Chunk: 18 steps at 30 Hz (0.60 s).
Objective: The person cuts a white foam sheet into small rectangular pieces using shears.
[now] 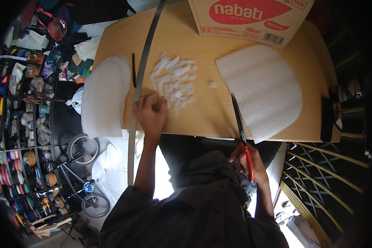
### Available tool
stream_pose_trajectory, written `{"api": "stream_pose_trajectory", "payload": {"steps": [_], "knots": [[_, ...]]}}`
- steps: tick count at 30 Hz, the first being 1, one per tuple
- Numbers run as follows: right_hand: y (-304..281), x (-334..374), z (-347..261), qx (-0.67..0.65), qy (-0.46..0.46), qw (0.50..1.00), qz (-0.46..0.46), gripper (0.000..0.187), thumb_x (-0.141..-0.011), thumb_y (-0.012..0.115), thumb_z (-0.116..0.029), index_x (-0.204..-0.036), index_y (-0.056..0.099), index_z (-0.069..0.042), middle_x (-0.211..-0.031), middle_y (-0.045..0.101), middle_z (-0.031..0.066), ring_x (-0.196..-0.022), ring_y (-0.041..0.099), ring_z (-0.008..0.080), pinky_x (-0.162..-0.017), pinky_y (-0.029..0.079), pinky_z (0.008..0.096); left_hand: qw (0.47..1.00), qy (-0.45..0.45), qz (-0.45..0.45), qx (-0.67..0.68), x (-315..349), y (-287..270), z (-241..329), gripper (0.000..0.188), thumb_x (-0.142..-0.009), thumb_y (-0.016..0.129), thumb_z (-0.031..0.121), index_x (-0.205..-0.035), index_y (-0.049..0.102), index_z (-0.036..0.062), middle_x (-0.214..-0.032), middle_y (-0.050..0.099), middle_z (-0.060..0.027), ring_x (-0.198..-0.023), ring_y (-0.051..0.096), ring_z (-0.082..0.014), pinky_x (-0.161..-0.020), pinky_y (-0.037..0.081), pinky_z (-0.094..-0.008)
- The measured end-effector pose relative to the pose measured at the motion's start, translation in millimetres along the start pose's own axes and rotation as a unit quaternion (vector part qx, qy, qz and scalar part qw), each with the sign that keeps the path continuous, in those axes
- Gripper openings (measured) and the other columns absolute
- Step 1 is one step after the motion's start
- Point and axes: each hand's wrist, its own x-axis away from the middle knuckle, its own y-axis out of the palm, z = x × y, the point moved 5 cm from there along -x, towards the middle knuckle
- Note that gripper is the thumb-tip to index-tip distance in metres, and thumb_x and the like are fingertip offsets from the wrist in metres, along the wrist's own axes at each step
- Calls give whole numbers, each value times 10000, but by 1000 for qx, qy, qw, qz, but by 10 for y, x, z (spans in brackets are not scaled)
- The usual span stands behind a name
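Observation:
My right hand (254, 162) grips scissors (244, 144) by their red handles at the table's near edge. The dark blades point away from me, their tip by the left edge of a white foam sheet (266, 89). My left hand (150, 113) is closed, with fingers pinched at the near left side of a pile of small white cut pieces (178, 78). A white strip lies against those fingertips; whether it is held, I cannot tell. One square white piece (213, 84) lies apart, between pile and sheet. Alongside my left hand runs a long flat grey band (144, 58).
More white foam sheets (105, 95) overhang the table's left side, near a thin black stick (133, 70). A cardboard box (252, 20) stands at the far right of the wooden table (198, 120). Left of it are crowded shelves (25, 153) and a small bicycle (80, 177).

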Motion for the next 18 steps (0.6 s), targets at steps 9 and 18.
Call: {"api": "stream_pose_trajectory", "payload": {"steps": [9,18], "knots": [[189,-38,-35,85,14,990,-112,492,-921,646,-486,-919,553,-3,-722,617,86,-631,644,217,-582,482,342,979,-75,15,188,-20,-122,34,157,-831,723,53,-985,693,46,-903,668,-97,-788,620,-227,-700,491,-332],[533,-106,169,185,34,970,-156,285,-903,699,-216,-1001,504,-32,-806,655,123,-743,659,315,-671,491,405,965,28,-46,258,287,-381,655,244,-771,786,-6,-999,705,21,-919,697,-93,-790,641,-175,-739,506,-280]]}}
